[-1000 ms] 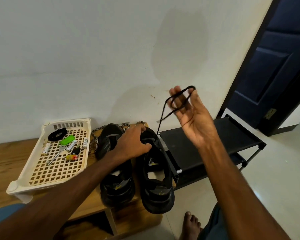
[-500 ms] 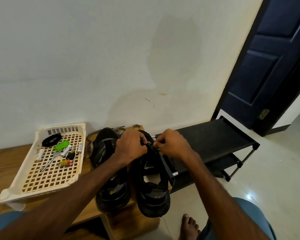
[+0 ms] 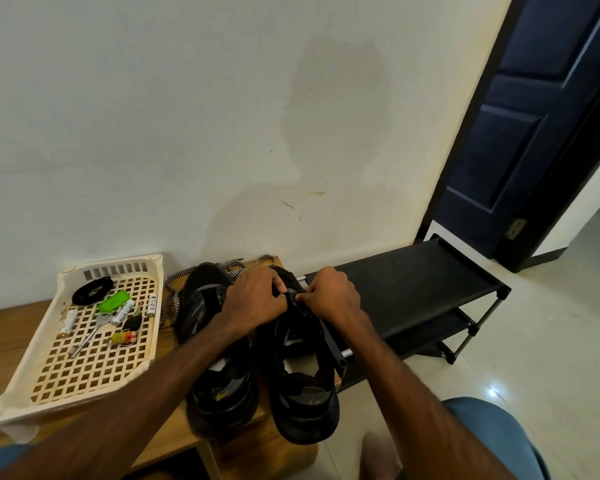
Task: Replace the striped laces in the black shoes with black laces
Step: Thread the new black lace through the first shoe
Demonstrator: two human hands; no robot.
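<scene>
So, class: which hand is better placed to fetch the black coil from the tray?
Left, probably: the left hand is on the tray side, nearer the black coil; the right hand is farther.

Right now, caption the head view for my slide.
Left hand grips a black shoe while right hand pinches its black lace; striped laces lie behind.

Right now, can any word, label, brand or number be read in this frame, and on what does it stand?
None can be read.
White batteries in the tray: dark print, too small to read.
Black shoes: pale marks, no legible letters.
</scene>
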